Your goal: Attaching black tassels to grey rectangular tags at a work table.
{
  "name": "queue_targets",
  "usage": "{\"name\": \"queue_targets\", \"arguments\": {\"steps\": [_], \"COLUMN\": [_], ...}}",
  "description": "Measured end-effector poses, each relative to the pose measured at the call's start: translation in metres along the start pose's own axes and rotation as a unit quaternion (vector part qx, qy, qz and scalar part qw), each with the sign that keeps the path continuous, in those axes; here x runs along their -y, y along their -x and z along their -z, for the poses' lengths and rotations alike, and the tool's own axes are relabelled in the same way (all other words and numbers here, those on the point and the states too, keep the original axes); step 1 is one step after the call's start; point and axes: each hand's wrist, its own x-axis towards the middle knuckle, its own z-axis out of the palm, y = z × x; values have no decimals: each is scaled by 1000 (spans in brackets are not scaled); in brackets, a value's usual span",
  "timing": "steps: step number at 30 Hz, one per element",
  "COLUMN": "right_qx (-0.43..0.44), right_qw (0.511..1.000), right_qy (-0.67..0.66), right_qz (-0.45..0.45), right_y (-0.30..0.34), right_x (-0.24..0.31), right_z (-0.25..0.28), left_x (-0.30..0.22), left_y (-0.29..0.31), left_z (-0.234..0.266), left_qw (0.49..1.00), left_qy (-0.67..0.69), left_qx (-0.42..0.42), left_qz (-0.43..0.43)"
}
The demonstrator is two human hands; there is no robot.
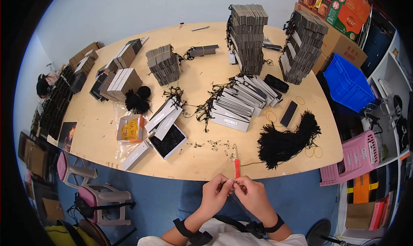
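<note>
My left hand (216, 195) and my right hand (254, 197) meet just off the table's near edge, fingertips pinched together. What they hold between them is too small to make out; a thin dark strand seems to show below the fingers. Just beyond them, a red-handled tool (237, 168) lies at the table edge, its metal tip pointing away. Small metal clips or rings (214, 144) are scattered beyond and left of it. To the right lies a large bundle of black cords (287, 139), with one strand reaching toward the tool.
Grey-white tags with black cords (232, 113) lie fanned mid-table. Tall banded stacks (249, 35) stand behind. Left are an open box of black pieces (183, 138) and a box of yellow rubber bands (130, 139). A blue crate (347, 82) and pink stool (353, 158) are at the right.
</note>
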Motion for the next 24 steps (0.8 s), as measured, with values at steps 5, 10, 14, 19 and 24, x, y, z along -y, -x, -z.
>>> {"name": "queue_targets", "arguments": {"steps": [5, 10, 14, 19, 24], "right_qx": [-25, -39, -78, -45, 3], "right_qw": [998, 997, 990, 998, 998], "right_qy": [50, 40, 72, 23, -60], "right_qz": [32, 51, 90, 42, 4], "right_y": [2, 2, 4, 6, 1], "right_x": [-11, -7, -5, -3, -2], "right_z": [-7, -8, -10, -6, 1], "left_x": [-7, -1, -10, -17, -20], "left_y": [1, 1, 2, 3, 0], "left_z": [0, -1, -4, -2, -5], "left_qw": [980, 997, 999, 956, 959], "left_qy": [-184, -70, -7, -233, -201], "left_qx": [-26, -36, -40, -61, -77], "left_qz": [-77, -17, 21, -166, -185]}}
